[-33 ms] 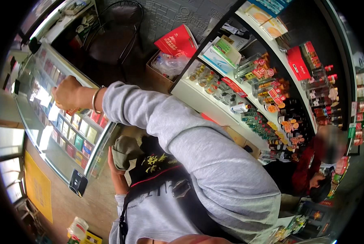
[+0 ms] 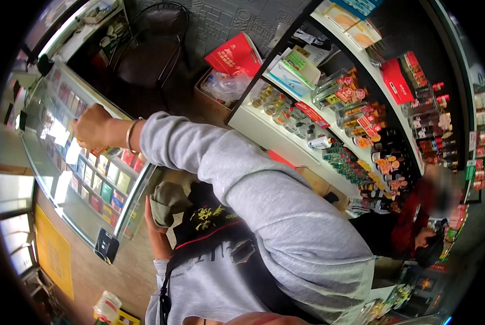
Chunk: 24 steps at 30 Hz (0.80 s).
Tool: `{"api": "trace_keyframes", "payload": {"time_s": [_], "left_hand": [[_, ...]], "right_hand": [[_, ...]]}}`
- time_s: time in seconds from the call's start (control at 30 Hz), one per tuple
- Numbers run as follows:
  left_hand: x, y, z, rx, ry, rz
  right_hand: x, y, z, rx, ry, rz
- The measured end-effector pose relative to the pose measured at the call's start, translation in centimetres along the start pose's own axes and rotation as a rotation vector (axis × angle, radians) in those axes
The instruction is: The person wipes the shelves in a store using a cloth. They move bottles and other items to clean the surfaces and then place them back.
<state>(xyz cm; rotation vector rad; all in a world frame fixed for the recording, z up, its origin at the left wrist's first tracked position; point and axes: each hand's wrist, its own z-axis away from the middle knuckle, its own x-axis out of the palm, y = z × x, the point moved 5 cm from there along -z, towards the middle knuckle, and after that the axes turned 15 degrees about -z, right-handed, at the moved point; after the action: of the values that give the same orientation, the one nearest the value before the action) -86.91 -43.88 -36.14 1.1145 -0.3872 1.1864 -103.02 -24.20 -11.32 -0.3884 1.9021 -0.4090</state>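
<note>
My right arm stretches across to the far left, over a glass display counter (image 2: 58,208) with rows of small coloured packs under its top. At its end my right hand (image 2: 93,129), with a bangle at the wrist, is closed above the glass. Its fingers curl away from view, so whatever they may hold is hidden. Lower down, close to my body, my left hand (image 2: 154,225) grips a bunched grey-green cloth (image 2: 168,203). That cloth lies against the black apron (image 2: 204,219) with yellow lettering on my front.
Bottle-lined shelves (image 2: 285,143) rise on the right, where another person (image 2: 410,227) in dark red stands. A black chair (image 2: 150,49) and a carton (image 2: 212,100) holding clear plastic lie beyond my arm. A dark box-shaped device (image 2: 107,246) sits at the counter's near corner.
</note>
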Motion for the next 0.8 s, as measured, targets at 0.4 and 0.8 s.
{"api": "trace_keyframes", "payload": {"time_s": [0.4, 0.8], "left_hand": [[12.3, -5.6, -7.8, -0.452, -0.314, -0.345], [25.1, -21.6, -11.1, -0.698, -0.409, -0.521]], "right_hand": [[-22.7, 2.0, 26.0, 0.218, 0.665, -0.083], [-38.0, 11.7, 58.0, 0.836, 0.53, 0.471]]}}
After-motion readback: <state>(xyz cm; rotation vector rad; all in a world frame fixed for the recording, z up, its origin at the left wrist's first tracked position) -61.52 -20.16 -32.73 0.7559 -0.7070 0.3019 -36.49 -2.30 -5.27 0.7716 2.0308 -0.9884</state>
